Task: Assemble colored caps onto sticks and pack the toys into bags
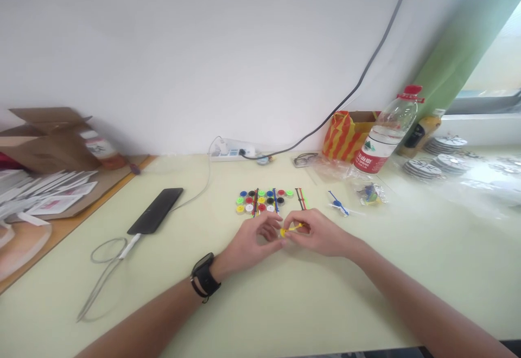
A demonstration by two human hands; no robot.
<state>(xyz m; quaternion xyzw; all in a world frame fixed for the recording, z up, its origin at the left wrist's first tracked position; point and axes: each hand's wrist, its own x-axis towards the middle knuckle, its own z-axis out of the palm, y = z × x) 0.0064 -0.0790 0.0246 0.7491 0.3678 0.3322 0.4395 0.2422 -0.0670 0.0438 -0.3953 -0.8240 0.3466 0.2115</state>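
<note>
My right hand point(315, 233) pinches a small yellow plastic piece point(283, 232) with a round part and a thin strip. From the left, my left hand point(254, 240) curves towards the same piece, thumb and fingers apart around its edge; whether they touch it I cannot tell. Just beyond my hands lie rows of small round coloured discs point(261, 200), with thin coloured strips point(275, 200) laid across them. More red, black and green strips point(301, 198) rest to their right. Farther right is a blue strip with a white round part point(337, 204).
A black phone point(156, 211) with a white cable lies at left. At the back are a power strip point(232, 151), a large water bottle point(388, 130) and a striped bag point(345, 135). Stacked round discs point(423, 169) stand right; a cardboard box point(49, 138) and papers lie left.
</note>
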